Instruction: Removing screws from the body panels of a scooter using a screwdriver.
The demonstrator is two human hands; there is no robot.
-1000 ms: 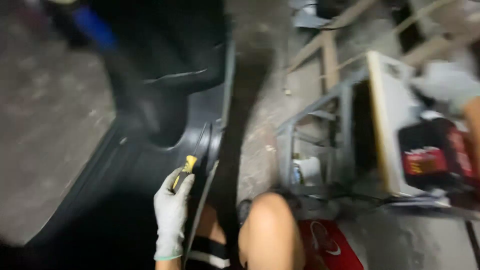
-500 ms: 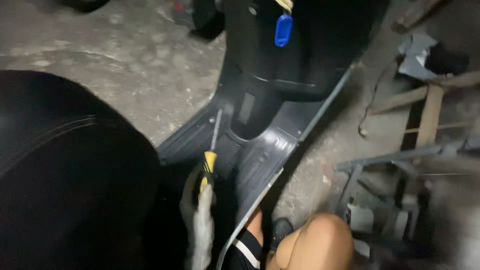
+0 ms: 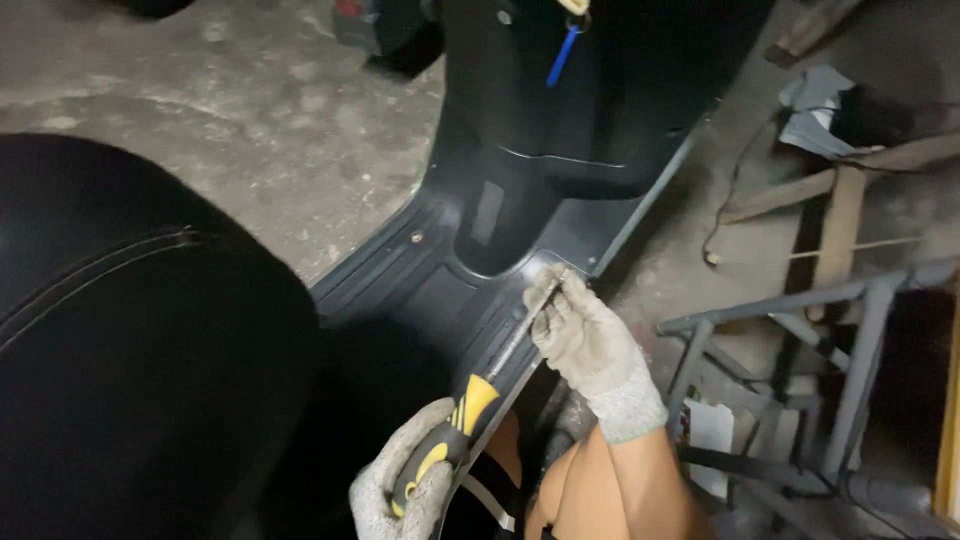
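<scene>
Rough grey concrete floor [image 3: 230, 130], dim light. Biggest thing: black scooter seat [image 3: 130, 370], filling the area left of my grip. Ahead of my grip, the dark scooter body, its front panel [image 3: 600, 90] rising up with a blue tag [image 3: 563, 55] hanging near the top. Below that the grey ribbed footboard [image 3: 440, 290] runs down toward my hands. Right of my grip, a grey metal frame [image 3: 800, 370] stands on the floor, wooden boards [image 3: 840, 200] beyond it.

My right hand [image 3: 590, 345], in a grey knit glove, sits at the footboard's right edge, fingertips pinching the metal shaft of the screwdriver [image 3: 480, 400] near its tip. The tip meets the footboard edge just under those fingers. My left hand [image 3: 405, 490], also gloved, is clenched around the yellow-and-black handle, low and nearest me. Screwdriver runs diagonally between both hands, handle down-left, tip up-right. My bare knee [image 3: 600, 495] shows just below the right wrist.
</scene>
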